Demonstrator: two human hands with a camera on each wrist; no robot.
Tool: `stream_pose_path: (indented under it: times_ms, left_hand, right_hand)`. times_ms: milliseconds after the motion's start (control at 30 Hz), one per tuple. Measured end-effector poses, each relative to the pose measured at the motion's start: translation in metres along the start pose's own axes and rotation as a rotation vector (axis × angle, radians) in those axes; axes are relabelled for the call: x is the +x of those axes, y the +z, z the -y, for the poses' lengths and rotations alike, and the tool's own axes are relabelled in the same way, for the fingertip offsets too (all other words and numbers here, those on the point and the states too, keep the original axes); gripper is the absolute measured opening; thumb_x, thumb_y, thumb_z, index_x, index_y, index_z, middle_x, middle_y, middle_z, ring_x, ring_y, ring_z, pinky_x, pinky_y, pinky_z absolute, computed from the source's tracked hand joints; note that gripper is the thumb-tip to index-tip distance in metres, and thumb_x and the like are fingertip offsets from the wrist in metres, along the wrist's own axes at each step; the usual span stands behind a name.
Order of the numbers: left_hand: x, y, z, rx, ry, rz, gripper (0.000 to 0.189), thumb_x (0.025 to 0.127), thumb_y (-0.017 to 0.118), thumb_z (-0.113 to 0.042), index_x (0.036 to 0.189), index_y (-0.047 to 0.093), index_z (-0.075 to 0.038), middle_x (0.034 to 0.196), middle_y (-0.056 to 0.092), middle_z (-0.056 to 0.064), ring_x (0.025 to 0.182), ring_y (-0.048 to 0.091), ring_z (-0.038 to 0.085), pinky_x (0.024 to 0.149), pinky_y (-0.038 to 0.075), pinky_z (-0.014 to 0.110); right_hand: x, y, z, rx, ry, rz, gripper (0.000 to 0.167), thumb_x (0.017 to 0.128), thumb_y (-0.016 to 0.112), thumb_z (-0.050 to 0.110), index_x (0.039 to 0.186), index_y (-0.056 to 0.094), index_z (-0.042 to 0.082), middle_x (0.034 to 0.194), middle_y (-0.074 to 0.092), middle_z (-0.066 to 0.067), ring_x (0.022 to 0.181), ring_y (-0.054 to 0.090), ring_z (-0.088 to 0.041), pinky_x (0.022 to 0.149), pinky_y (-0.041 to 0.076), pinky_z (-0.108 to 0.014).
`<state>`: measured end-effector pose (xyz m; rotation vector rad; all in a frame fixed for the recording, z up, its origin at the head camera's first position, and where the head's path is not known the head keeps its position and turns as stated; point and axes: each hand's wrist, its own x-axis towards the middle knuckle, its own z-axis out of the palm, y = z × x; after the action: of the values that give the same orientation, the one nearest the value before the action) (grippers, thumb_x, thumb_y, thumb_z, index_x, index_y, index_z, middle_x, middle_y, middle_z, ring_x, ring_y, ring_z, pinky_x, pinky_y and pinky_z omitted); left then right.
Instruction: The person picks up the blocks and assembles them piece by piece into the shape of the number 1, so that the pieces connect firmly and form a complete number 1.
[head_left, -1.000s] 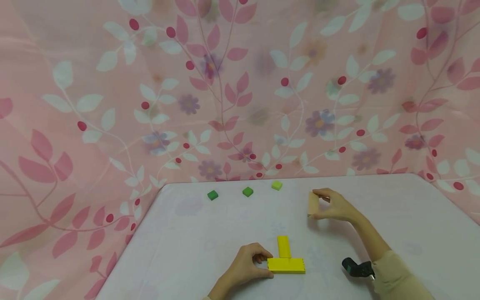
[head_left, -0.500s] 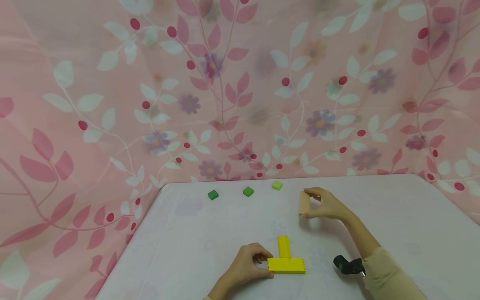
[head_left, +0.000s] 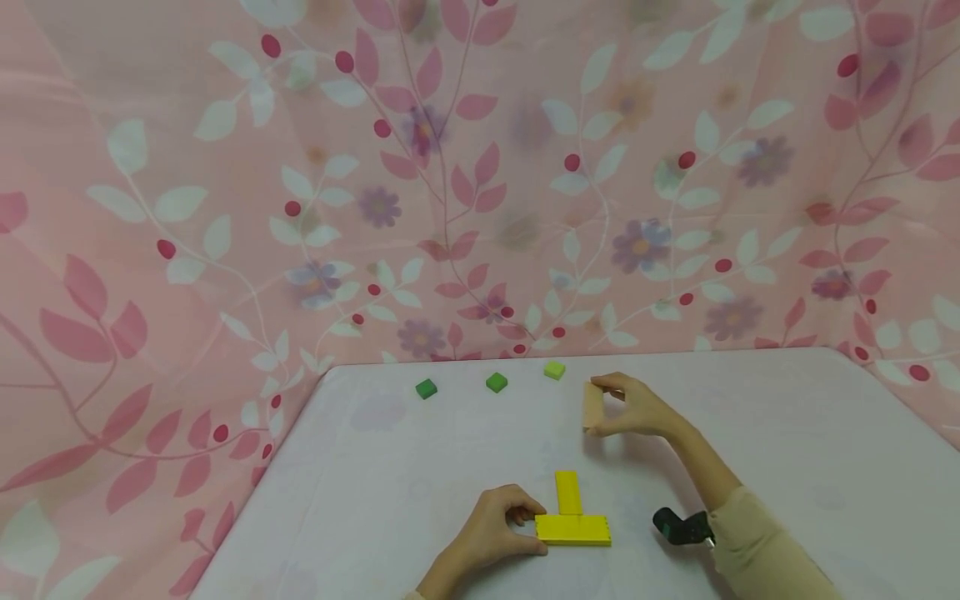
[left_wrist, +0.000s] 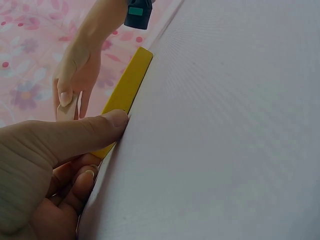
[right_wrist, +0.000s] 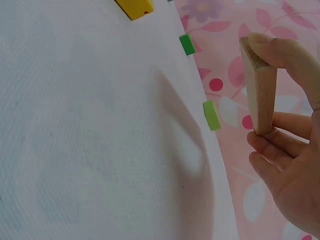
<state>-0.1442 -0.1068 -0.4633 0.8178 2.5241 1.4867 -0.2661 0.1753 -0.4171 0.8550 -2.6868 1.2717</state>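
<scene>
Within right hand (head_left: 645, 409), wooden block (head_left: 592, 407)

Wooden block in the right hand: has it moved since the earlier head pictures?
Yes. In the head view, the wooden block has moved left, closer to the lime-green block, which lies where it was.
</scene>
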Motion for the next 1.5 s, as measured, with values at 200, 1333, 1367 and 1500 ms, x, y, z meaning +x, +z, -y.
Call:
stream_pose_path:
  times_ms: [200, 1333, 1367, 1500]
  left_hand:
    - [0.001, -0.001, -0.001, 0.011, -0.005, 0.003, 0.031, 0.067, 0.085, -0.017, 0.095, 0.072, -0.008, 0.082, 0.060, -0.011, 0.073, 0.051, -0.001, 0.068, 0.048, 0.018]
    - [0.000, 0.000, 0.000, 0.001, 0.006, 0.006, 0.031, 0.068, 0.084, -0.017, 0.095, 0.072, -0.007, 0.082, 0.061, -0.011, 0.073, 0.051, -0.002, 0.068, 0.048, 0.017]
    - [0.000, 0.000, 0.000, 0.004, 0.006, 0.005, 0.031, 0.068, 0.084, -0.018, 0.094, 0.072, -0.007, 0.081, 0.060, -0.011, 0.073, 0.051, -0.002, 0.068, 0.048, 0.017]
    - [0.000, 0.000, 0.001, 0.010, 0.008, 0.003, 0.031, 0.068, 0.084, -0.018, 0.095, 0.072, -0.007, 0.082, 0.061, -0.011, 0.073, 0.051, -0.002, 0.068, 0.048, 0.017]
  right_hand:
    - [0.006, 0.005, 0.006, 0.016, -0.011, 0.013, 0.080, 0.065, 0.084, 0.027, 0.126, 0.050, -0.011, 0.121, 0.055, -0.022, 0.108, 0.051, -0.036, 0.099, 0.036, -0.055]
    - [0.015, 0.041, 0.004, 0.060, -0.041, 0.108, 0.080, 0.065, 0.085, 0.029, 0.126, 0.051, -0.009, 0.124, 0.054, -0.022, 0.109, 0.051, -0.035, 0.099, 0.038, -0.054]
    - [0.015, 0.042, 0.004, 0.061, -0.040, 0.110, 0.080, 0.065, 0.085, 0.029, 0.126, 0.051, -0.009, 0.124, 0.054, -0.022, 0.109, 0.051, -0.035, 0.099, 0.038, -0.054]
    - [0.014, 0.044, 0.002, 0.057, -0.031, 0.119, 0.081, 0.064, 0.085, 0.029, 0.126, 0.051, -0.010, 0.124, 0.054, -0.022, 0.109, 0.052, -0.034, 0.099, 0.037, -0.054]
